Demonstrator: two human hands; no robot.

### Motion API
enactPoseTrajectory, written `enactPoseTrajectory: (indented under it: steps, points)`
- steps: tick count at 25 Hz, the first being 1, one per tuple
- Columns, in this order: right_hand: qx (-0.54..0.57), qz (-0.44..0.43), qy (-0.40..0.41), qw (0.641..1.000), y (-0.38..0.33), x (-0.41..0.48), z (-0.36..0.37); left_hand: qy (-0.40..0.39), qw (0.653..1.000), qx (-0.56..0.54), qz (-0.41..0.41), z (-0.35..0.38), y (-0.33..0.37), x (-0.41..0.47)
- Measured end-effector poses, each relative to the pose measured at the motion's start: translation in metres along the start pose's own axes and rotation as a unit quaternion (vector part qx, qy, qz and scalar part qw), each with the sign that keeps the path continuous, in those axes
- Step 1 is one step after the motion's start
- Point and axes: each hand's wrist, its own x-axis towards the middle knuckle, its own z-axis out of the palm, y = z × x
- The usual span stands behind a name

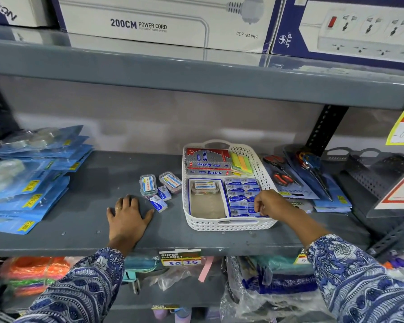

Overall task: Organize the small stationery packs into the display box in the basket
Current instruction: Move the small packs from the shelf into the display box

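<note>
A white perforated basket (265,173) sits on the grey shelf. Inside it a blue-edged display box (207,206) holds a clear case at its far end, and a row of small blue packs (240,194) fills the space beside it. My right hand (269,202) is over the near right corner of the basket, fingers pinched on a small blue pack at the row's near end. My left hand (126,216) lies flat on the shelf, fingers spread. Just beyond it lie two small blue packs (160,200) and two clear plastic cases (147,184).
Red-and-silver Softek boxes (208,162) and coloured sticky notes (240,164) fill the basket's far half. Blue blister packs (33,183) are stacked at the left. Scissor sets (289,180) and a grey basket (371,173) lie to the right. The upper shelf carries power-cord cartons.
</note>
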Motion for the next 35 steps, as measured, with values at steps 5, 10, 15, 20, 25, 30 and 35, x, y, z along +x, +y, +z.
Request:
enactPoseTrajectory:
  steps: [5,10,15,20,25,30,35]
  points:
    - [-0.034,0.0,-0.02,0.999,-0.01,-0.002,-0.004,0.01,1.0,-0.003,0.001,0.001,0.0,0.0]
    - [0.028,-0.077,0.122,0.989,-0.088,0.007,-0.02,-0.006,1.0,-0.003,-0.006,-0.002,0.001,0.0]
    - [0.094,-0.187,0.118,0.971,-0.2,0.03,-0.008,-0.014,1.0,0.007,-0.006,-0.003,0.003,-0.001]
    - [-0.061,-0.155,0.042,0.985,-0.252,0.05,0.036,-0.011,1.0,0.008,-0.004,-0.001,0.002,0.0]
    - [-0.083,-0.147,0.031,0.985,-0.26,0.059,0.059,-0.014,1.0,0.006,-0.004,0.001,0.001,0.001]
    - [-0.066,-0.125,0.05,0.989,-0.26,0.063,0.067,-0.016,1.0,0.011,0.0,-0.001,0.001,0.001]
    - [-0.034,-0.099,0.049,0.993,-0.258,0.066,0.07,-0.013,1.0,0.004,0.0,-0.003,0.001,0.0]
